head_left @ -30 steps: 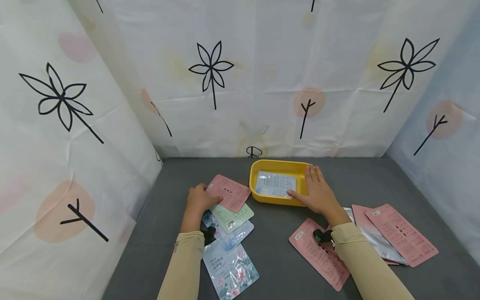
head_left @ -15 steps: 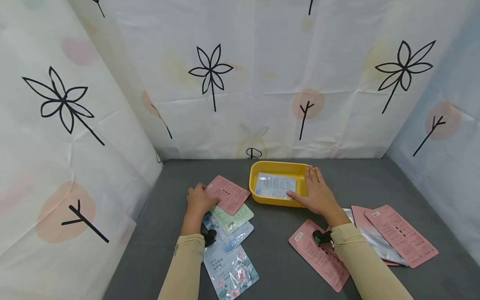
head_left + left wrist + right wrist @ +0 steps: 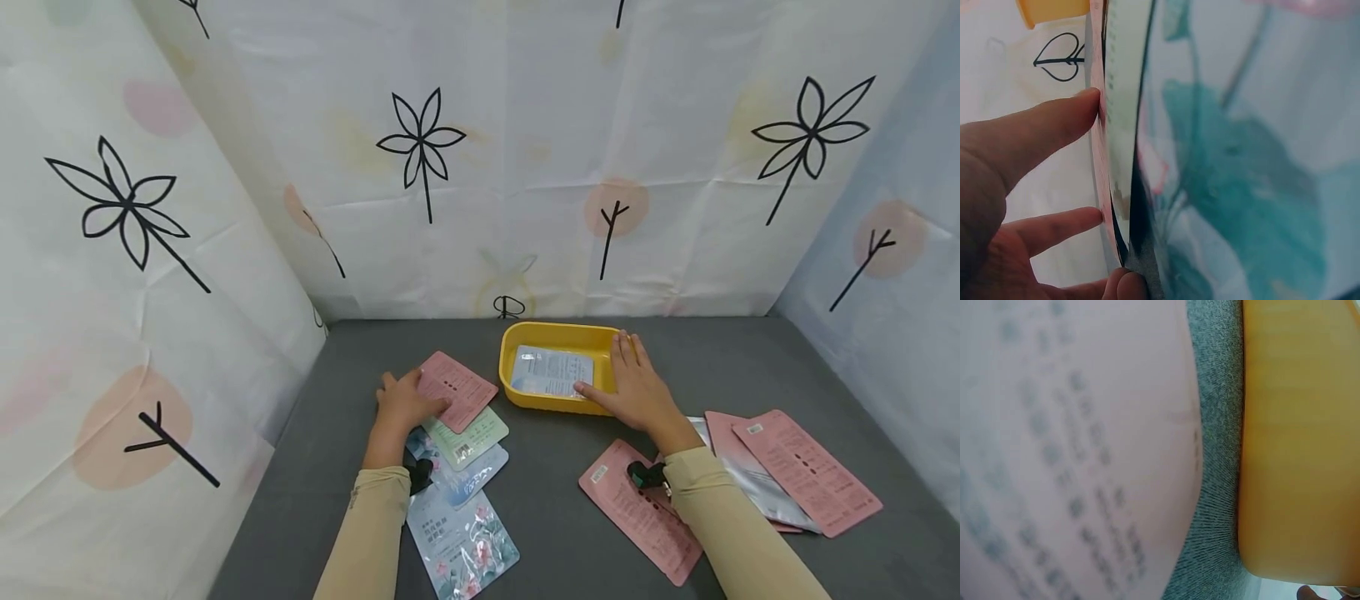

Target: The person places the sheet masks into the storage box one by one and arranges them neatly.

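Observation:
Straight fingers of my left hand (image 3: 405, 406) touch the left side of a pink flat sachet (image 3: 461, 387). The thumb and a finger lie against its face in the left wrist view, with other fingertips at its edge. That sachet tops a loose pile: beneath it are a pale green sachet (image 3: 472, 435) and blue flowered ones (image 3: 480, 475). My right hand (image 3: 641, 396) spreads over the right end of a yellow tray (image 3: 551, 401), its thumb across the front rim. Inside the tray lies a pale blue sachet (image 3: 551, 369). The right wrist view shows the tray's wall (image 3: 1300, 444) close up.
Nearer me on the left is a larger flowered sachet (image 3: 468, 546). Pink sachets (image 3: 633, 508) lie partly under my right forearm. Farther right, another pink sachet (image 3: 806, 471) overlaps a silver one (image 3: 750, 492). A patterned cloth (image 3: 510, 250) walls the grey tabletop (image 3: 540, 500).
The fingers of my left hand have shifted slightly at the pink sachet's left side, and its left edge is a little farther right. My right hand and the tray have stayed put.

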Action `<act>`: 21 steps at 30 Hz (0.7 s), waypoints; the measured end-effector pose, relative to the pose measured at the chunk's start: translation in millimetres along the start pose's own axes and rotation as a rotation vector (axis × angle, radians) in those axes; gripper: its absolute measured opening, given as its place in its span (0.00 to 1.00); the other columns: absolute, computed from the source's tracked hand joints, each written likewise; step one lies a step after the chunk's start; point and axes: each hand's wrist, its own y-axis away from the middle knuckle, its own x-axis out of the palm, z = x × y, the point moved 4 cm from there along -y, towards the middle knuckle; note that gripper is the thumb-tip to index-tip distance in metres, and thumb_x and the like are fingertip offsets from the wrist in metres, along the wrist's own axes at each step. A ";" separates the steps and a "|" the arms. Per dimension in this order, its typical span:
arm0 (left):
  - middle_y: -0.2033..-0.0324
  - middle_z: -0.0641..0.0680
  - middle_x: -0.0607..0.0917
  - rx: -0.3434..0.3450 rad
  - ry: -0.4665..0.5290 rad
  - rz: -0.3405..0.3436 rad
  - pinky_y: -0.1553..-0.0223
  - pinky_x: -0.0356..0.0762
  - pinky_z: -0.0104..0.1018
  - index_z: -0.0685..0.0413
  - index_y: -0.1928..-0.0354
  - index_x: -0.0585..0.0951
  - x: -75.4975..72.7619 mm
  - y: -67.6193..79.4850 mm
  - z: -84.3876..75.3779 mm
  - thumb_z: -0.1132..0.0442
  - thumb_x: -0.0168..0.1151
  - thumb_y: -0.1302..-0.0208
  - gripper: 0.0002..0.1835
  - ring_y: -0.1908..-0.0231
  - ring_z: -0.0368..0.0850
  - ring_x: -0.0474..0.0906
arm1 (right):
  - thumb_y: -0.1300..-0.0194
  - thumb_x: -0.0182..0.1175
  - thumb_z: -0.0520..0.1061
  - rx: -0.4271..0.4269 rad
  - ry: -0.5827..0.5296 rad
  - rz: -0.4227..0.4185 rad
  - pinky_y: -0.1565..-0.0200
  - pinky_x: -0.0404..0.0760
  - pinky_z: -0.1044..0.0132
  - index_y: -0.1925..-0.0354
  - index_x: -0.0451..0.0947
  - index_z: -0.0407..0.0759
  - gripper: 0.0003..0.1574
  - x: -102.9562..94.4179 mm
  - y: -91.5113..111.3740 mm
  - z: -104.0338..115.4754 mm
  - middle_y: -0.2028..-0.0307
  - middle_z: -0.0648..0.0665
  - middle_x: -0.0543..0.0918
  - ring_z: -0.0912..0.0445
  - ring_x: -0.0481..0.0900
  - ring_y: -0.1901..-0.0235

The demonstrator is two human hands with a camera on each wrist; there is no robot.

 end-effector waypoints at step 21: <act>0.30 0.78 0.61 -0.020 0.030 -0.050 0.36 0.79 0.65 0.70 0.33 0.77 -7.0 -6.0 3.3 0.58 0.78 0.40 0.37 0.39 0.72 0.75 | 0.31 0.52 0.83 0.000 -0.014 -0.011 0.19 0.47 0.33 0.16 0.33 0.29 0.78 0.7 -2.2 -2.8 0.15 0.30 0.35 0.34 0.33 0.15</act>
